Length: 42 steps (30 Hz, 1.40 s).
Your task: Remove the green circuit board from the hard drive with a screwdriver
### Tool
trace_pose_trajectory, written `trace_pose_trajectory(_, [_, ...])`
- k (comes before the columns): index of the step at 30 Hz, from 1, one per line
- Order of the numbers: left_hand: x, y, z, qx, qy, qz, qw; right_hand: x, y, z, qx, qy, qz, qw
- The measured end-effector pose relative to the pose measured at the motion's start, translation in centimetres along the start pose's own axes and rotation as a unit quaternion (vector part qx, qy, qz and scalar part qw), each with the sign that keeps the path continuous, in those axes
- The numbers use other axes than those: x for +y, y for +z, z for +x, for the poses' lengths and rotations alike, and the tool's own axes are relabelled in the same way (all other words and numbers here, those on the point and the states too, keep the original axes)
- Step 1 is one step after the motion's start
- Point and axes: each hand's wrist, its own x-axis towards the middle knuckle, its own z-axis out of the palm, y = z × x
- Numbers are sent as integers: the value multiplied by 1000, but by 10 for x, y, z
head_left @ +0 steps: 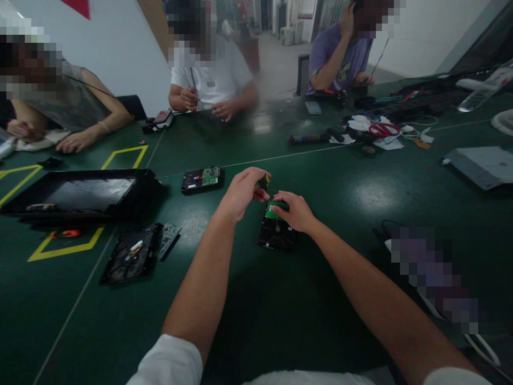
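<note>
On the green table in front of me lies a black hard drive (276, 235) with a green circuit board (276, 210) at its far end. My right hand (297, 212) is closed over that end, thumb across the board. Just above and to the left, my left hand (245, 193) curls its fingers round a small dark and yellow thing (263, 182), mostly hidden; its kind is unclear. A second hard drive (201, 179), circuit board upward, lies left of my left hand. Nearer me on the left are another black drive (131, 255) and a loose circuit board (170, 240) beside it.
A black tray (80, 195) stands at the left by yellow tape marks (66, 251). A dark tool (310, 139), red scissors (383, 130) and scraps lie beyond my hands. A grey metal box (483, 166) and a blurred-out object (433, 280) are at right. Several people sit across the table.
</note>
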Motion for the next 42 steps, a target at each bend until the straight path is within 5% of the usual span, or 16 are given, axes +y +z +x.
trace_pose_trajectory(42, [0, -2, -2, -7, -14, -16, 1000, 0, 0, -2, -2, -7, -8, 1000])
